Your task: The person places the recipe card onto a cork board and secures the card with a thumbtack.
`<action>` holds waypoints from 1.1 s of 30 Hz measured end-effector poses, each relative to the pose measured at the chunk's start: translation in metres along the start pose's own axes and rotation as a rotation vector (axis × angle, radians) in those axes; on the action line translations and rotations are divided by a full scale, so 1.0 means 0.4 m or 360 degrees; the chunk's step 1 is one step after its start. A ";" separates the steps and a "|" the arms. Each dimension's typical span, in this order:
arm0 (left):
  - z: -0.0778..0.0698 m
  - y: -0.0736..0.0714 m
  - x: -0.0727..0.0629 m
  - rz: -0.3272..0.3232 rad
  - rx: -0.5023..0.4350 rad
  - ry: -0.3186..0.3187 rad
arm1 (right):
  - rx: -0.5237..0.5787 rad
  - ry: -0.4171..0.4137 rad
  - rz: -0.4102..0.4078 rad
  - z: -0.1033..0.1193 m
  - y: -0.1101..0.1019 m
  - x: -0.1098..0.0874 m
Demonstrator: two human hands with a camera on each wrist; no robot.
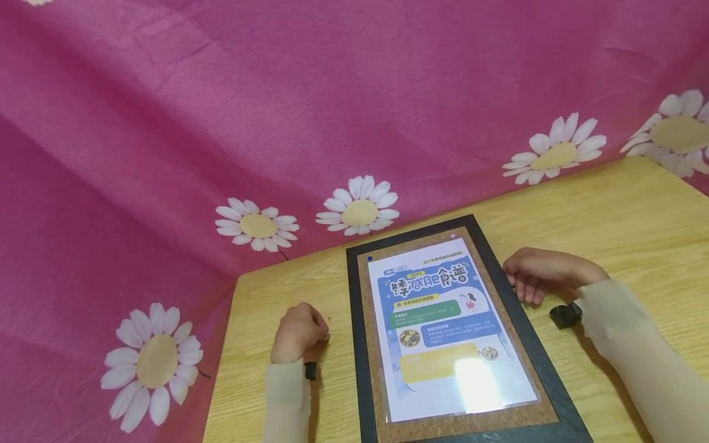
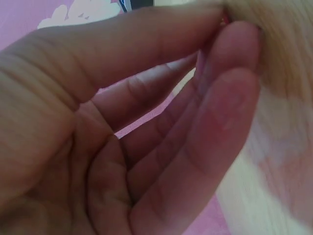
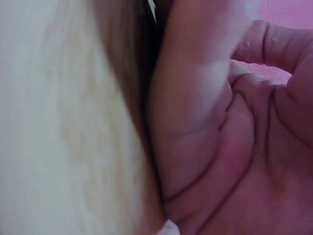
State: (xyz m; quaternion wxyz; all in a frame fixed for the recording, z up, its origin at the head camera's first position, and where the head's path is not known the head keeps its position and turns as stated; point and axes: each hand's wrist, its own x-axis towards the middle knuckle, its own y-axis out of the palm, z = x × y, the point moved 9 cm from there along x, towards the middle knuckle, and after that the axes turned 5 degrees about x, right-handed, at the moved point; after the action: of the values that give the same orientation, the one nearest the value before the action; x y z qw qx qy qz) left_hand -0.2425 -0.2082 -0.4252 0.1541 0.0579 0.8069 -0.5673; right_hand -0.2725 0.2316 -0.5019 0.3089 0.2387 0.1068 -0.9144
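Observation:
A cork board (image 1: 378,394) in a black frame (image 1: 360,344) lies flat on the table. Pinned on it is a printed sheet (image 1: 410,394) in a clear cover, with a blue pin (image 1: 370,258) at its upper left and a pink pin (image 1: 453,236) at its upper right. Left of the board, my left hand (image 1: 299,332) rests low over the table. Its thumb and fingertips pinch a small red thing (image 2: 225,19), of which just a sliver shows. My right hand (image 1: 545,272) lies beside the frame's right edge, fingers loosely bent, with nothing visible in it.
The wooden table (image 1: 626,209) reaches back to a pink cloth (image 1: 354,111) with daisies, which hangs behind it and along the left. A tiny speck (image 1: 329,318) lies on the wood near my left hand. Glare covers the sheet's lower part.

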 end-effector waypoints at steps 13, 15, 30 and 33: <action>-0.014 -0.021 0.003 -0.0165 0.0220 -0.0039 | -0.0009 -0.0024 0.0001 -0.002 -0.004 0.004; -0.015 -0.023 0.007 -0.0169 0.0240 -0.0056 | -0.0004 -0.0004 0.0003 -0.008 -0.008 0.006; 0.024 -0.019 0.006 0.0108 -0.0106 0.0126 | 0.0006 0.0030 0.0011 -0.014 -0.006 0.013; 0.015 -0.025 0.005 0.0197 -0.0292 0.0295 | 0.0006 0.0028 0.0011 -0.010 -0.005 0.012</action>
State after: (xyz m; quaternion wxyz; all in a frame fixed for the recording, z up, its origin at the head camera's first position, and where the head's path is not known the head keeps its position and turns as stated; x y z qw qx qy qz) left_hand -0.2461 -0.2173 -0.4189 0.1184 0.1454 0.8610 -0.4728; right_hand -0.2756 0.2322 -0.5075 0.3106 0.2478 0.1071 -0.9114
